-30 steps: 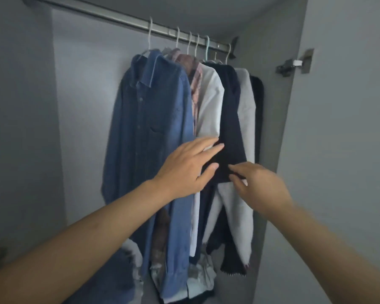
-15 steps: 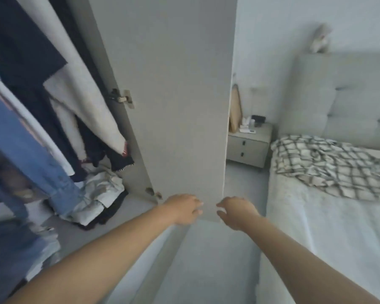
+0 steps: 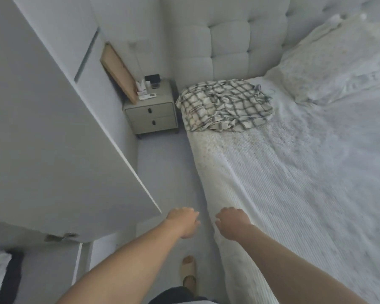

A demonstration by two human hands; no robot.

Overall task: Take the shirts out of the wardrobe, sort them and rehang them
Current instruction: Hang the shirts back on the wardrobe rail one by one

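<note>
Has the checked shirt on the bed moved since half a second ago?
No. The checked shirt lies at the bed's head end beside the nightstand as before; only the camera turned.

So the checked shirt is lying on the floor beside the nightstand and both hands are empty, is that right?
Not quite. The head view shows the checked shirt lying on the bed, near the headboard, not on the floor. The left hand and right hand are indeed empty.
</note>
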